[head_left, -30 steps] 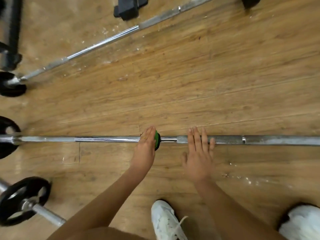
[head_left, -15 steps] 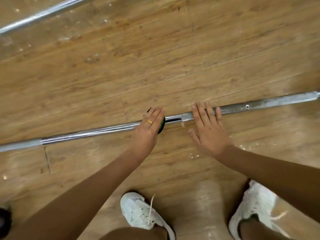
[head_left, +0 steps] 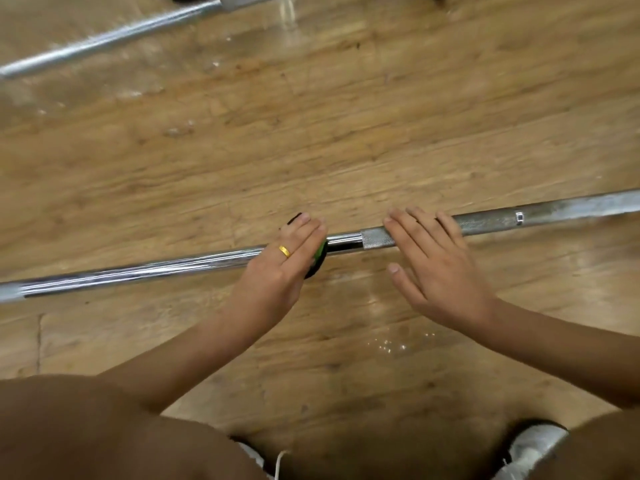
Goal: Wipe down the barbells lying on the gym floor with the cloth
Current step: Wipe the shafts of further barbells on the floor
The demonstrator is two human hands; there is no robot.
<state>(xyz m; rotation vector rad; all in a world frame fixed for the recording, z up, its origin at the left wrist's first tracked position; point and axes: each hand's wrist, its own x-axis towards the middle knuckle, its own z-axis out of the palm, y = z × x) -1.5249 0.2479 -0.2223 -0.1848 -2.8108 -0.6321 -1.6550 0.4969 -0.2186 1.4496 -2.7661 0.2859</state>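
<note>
On near barbell (head_left: 138, 271): L hand (head_left: 280, 268) presses cloth (head_left: 319, 254); R hand (head_left: 436, 268) flat, near.

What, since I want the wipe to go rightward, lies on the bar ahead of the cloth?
The right hand lies flat across the barbell, just right of the cloth under the left hand. A short bare stretch separates them.

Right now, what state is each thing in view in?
Near barbell: lying on the floor, slanted across the view, both hands on it.
Cloth: pressed onto that barbell under the left hand, mostly hidden.
Left hand: flat, fingers straight, pressing the cloth.
Right hand: flat, fingers resting on the rough grip section.
Far barbell: lying on the floor, untouched.
</note>
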